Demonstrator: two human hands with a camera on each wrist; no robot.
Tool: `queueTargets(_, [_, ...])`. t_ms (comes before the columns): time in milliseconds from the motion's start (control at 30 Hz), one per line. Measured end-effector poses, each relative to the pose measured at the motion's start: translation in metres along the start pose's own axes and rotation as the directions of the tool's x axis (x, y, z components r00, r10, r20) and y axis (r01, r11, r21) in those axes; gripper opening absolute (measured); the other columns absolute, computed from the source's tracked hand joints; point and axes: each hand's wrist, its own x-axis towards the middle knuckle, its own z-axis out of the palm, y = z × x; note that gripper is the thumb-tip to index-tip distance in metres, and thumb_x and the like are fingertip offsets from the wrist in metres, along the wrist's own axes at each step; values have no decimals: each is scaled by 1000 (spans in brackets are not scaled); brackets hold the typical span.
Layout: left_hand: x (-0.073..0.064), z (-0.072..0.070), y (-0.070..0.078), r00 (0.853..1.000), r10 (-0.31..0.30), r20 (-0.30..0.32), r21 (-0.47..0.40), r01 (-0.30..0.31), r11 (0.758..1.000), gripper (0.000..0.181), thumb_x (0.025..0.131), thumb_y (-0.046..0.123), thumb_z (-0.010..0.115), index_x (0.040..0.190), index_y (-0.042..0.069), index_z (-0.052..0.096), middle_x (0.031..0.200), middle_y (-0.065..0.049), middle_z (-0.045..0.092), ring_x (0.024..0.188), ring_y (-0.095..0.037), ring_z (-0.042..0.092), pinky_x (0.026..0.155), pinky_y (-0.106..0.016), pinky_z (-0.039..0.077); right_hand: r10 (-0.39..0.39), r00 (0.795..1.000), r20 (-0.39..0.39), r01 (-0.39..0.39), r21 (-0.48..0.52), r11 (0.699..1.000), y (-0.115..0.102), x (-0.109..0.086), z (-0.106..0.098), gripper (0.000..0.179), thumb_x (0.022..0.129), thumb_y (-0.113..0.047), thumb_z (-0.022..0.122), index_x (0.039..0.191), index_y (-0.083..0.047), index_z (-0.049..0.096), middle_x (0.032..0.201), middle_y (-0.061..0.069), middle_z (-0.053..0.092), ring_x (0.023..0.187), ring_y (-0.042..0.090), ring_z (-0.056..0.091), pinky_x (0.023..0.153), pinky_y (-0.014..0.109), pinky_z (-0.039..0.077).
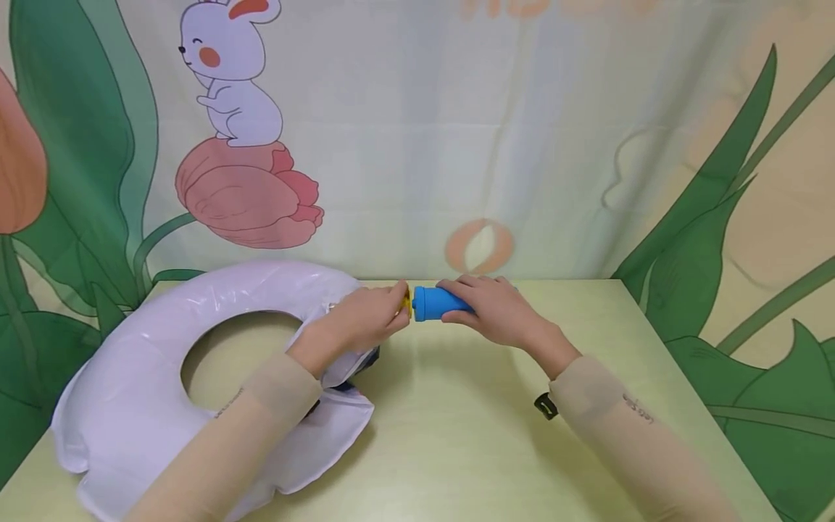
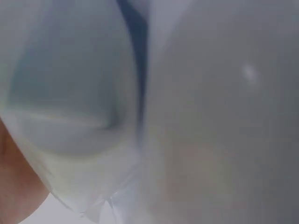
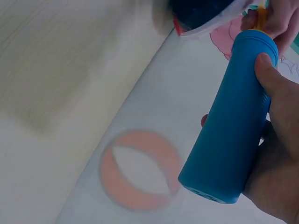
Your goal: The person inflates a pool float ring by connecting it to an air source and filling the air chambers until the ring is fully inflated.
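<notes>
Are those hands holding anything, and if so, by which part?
The right hand grips a blue cylinder around its body. The left hand pinches a small yellow piece at one end of it; exactly where on that piece, I can't tell.

Dark script is noted on the right sleeve (image 1: 613, 435); the opening is tentatively read as "Let's", with the remainder too small to be made out. Similar dark script is seen on the left sleeve (image 1: 225, 442), but no word can be resolved. Blurred orange lettering (image 1: 522, 7) is cut off by the upper edge of the head view on the printed backdrop (image 1: 404, 130). Lower on the same cloth, an orange ring (image 1: 455, 248) is recorded (letter O or ornament, undetermined).
</notes>
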Motion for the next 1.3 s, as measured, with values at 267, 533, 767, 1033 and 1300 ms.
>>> queueTargets(267, [-11,-4,-20,996,-93,1,-51,93,994,14,95,21,47,106,13,51,73,0,49,68,-19,51,67,-35,41,76,996,43,-77,46,996,23,-7,-1,60,101,-46,63,152,-17,50,140,9,59,125,30,56,97,58,39])
queueTargets(533, [-21,-13,-39,985,-165,46,-114,169,979,20,95,22,44,113,14,49,74,-2,48,70,-20,52,70,-38,40,136,989,56,-140,75,987,60,-26,-10,62,101,-41,65,154,-16,46,147,15,53,133,39,49,100,64,35])
queueTargets(767, [-17,-7,-36,996,-81,-29,-66,79,995,14,96,19,46,107,11,49,71,0,50,65,-19,51,67,-37,42,113,994,-7,-112,100,989,64,-28,-5,60,101,-40,66,153,-18,47,145,16,55,129,40,51,99,62,32])
queueTargets(1033, [-7,-4,-12,995,-25,-96,-26,23,999,10,95,17,48,99,8,46,69,0,46,60,-19,48,58,-34,40,77,994,-74,-75,21,997,22,-11,-2,57,100,-44,65,151,-21,50,143,11,57,127,39,51,99,64,31])
queueTargets(1300, [-2,3,-5,998,-64,-25,-83,62,995,20,97,23,49,111,8,49,75,-2,52,63,-20,51,62,-34,41,58,997,-42,-58,3,998,-6,3,6,57,101,-48,61,152,-24,49,141,8,57,125,34,53,94,58,35])
